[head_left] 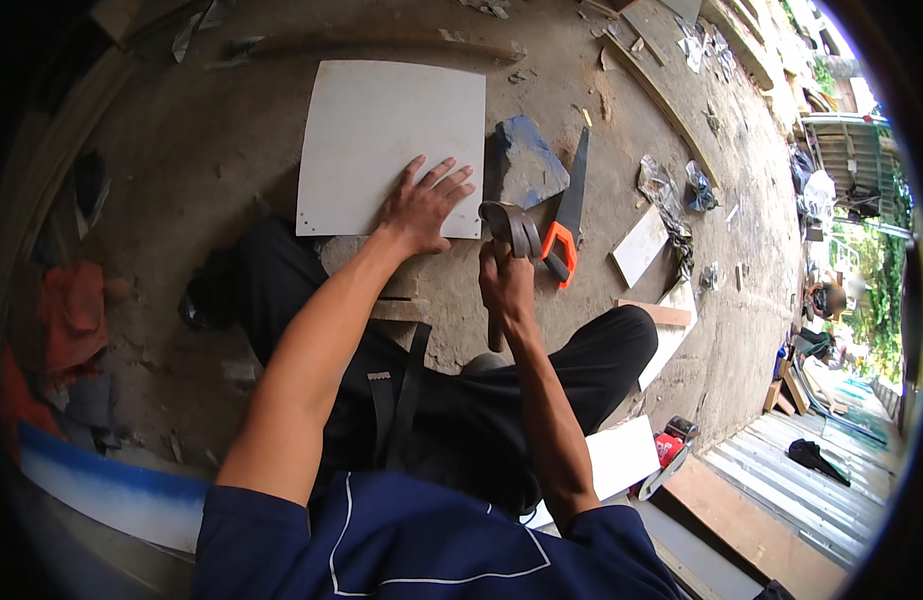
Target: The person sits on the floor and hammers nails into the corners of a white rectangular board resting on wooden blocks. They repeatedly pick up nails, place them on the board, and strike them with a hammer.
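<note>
Hammer [508, 240] in the right hand [505, 282]: the fingers are wrapped tight around its wooden handle, and the dark claw head sits just above the fist, beside the lower right corner of a square white board [381, 140]. That board lies flat on the concrete floor [211, 150], with a row of small holes along its left edge. The left hand [421, 208] lies open and spread on the board's lower right part, palm down, fingers apart, pressing on the surface and clamped on nothing.

Just right of the board sits a blue-grey stone block [524, 163], and right of that lies a hand saw [569, 205] with an orange handle, its blade pointing away from the person. The hammer head is near both the stone and the saw's handle; whether it touches either cannot be told.

Further right on the floor lie a small white offcut [639, 245], a strip of wood [656, 313] and crumpled clear plastic [661, 190]. The person crouches in dark trousers [581, 370], knees on either side of the arms. A red cloth [71, 310] lies at the floor's left edge, and a red and black tool [671, 445] rests near the lower right.
</note>
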### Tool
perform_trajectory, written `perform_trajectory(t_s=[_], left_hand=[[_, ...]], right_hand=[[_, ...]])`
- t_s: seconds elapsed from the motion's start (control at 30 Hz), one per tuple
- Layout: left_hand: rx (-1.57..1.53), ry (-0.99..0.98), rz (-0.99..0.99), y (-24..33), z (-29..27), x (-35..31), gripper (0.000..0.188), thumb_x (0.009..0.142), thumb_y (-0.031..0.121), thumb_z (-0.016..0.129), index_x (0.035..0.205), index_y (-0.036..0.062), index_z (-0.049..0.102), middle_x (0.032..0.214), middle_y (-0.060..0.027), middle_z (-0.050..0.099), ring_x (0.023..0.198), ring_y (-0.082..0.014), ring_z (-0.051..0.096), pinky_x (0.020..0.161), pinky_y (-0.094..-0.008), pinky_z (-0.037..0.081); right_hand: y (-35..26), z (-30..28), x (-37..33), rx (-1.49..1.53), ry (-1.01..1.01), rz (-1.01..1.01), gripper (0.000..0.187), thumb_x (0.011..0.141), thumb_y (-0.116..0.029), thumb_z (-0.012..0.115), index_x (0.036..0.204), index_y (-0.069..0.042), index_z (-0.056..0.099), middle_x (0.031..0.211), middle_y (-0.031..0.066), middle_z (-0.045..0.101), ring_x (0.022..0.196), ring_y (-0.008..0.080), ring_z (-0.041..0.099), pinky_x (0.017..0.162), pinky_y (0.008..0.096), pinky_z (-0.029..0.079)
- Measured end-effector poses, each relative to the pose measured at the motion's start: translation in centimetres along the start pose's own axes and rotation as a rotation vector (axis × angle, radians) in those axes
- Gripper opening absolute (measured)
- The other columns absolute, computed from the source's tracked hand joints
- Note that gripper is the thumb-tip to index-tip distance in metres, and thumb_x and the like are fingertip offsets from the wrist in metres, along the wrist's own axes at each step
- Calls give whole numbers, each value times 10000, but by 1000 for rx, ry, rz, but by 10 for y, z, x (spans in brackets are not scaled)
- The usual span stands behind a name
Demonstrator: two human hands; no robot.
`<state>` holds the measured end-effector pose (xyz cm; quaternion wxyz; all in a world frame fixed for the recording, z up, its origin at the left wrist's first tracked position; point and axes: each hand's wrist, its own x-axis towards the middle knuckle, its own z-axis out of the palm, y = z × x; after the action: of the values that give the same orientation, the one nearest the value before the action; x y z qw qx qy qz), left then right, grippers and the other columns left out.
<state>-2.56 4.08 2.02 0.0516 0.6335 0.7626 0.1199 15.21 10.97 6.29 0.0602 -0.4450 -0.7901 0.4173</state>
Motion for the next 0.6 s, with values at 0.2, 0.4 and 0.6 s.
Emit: perform_trajectory(t_s=[0.2, 0.4, 0.6], left_hand=[[-41, -1, -2, -3, 3, -2, 897, 630, 464, 838, 1414, 222, 474, 1578, 22, 347, 1490, -189, 248, 1235, -523, 88], [-76, 79, 5, -5, 10, -2, 892, 634, 484, 826, 1411, 224, 474, 1569, 23, 360, 1485, -191, 257, 1231, -529, 100], [-30, 40, -1, -3, 6, -2, 892, 641, 495, 824, 1418, 238, 468, 1565, 31, 364, 1487, -182, 252, 1237, -516, 97]], right_hand=[[-13, -7, 0, 7, -5, 11, 482, 899, -110, 555, 1376, -106, 484, 936, 335, 646, 923, 517, 626, 783, 531, 503], [0, -3, 4, 22, -35, 28, 439, 900, -110, 556, 1336, -81, 512, 931, 330, 647, 933, 509, 626, 782, 532, 500], [5, -6, -1, -11, -39, 22, 407, 896, -138, 563, 1291, -42, 532, 934, 331, 646, 902, 520, 622, 781, 546, 493]])
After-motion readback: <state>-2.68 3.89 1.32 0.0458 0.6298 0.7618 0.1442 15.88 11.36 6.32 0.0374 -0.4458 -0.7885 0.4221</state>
